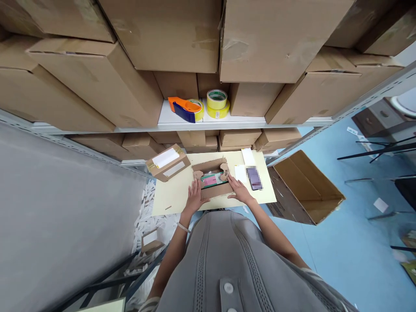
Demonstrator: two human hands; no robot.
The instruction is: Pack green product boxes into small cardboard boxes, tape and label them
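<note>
An opened cardboard box (217,190) lies on a pale yellow board in front of me. Inside it is a flat green and pink packet (212,179), with small end flaps folded over its two ends. My left hand (195,197) rests at the box's left end, fingers stretched out along the edge. At the right end, my right hand (238,189) touches the side with its fingers extended. Neither hand is wrapped around anything. What else lies in the box is too small to make out.
A taped carton (168,163) stands left on the board (177,203). White papers (240,173) and a blurred dark phone-like item (254,178) lie right. Above, a shelf edge (195,126) carries a tape dispenser (186,108) and tape rolls (217,104). A large open box (305,186) stands on the right.
</note>
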